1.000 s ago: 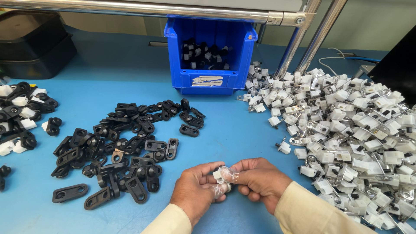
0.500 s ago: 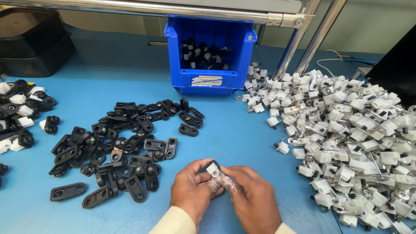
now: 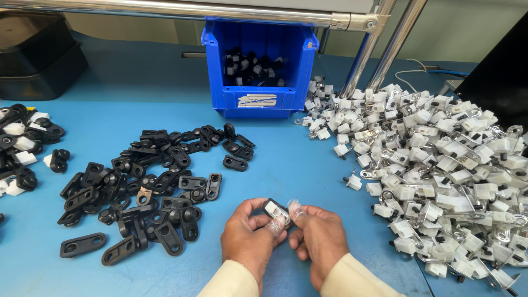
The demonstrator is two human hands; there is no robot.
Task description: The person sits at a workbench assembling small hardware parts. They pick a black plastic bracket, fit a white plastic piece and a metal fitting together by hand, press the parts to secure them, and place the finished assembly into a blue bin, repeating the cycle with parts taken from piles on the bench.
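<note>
Both hands are meeting at six o'clock over the blue table (image 3: 308, 176), fingertips pressed together around a small black-and-white part (image 3: 276, 210). The left hand (image 3: 250, 239) is pinching it from the left, the right hand (image 3: 319, 239) from the right. Black brackets (image 3: 148, 181) are lying at nine o'clock, white clips (image 3: 434, 159) at three, a blue bin (image 3: 256, 99) at twelve.

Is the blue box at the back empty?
No, the blue box has a heap of small black and white parts lying inside it.
</note>
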